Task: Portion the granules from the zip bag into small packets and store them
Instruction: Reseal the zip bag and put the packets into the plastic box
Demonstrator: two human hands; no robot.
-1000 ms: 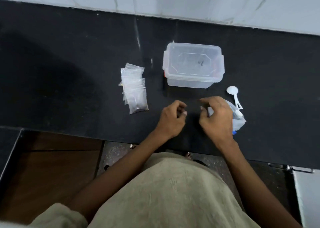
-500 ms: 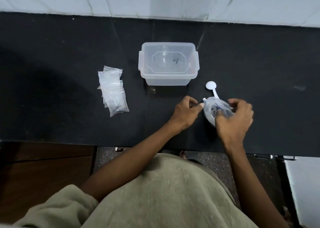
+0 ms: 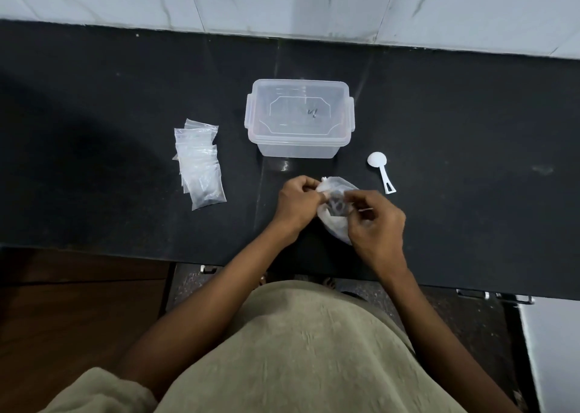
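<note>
Both hands pinching zip bag

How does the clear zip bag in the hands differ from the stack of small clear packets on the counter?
The clear zip bag is pinched by the left hand and the right hand; the stack of small clear packets lies untouched. The bag is bulging and crumpled; the packets lie flat and fanned. Both are transparent plastic on the black counter.
</note>
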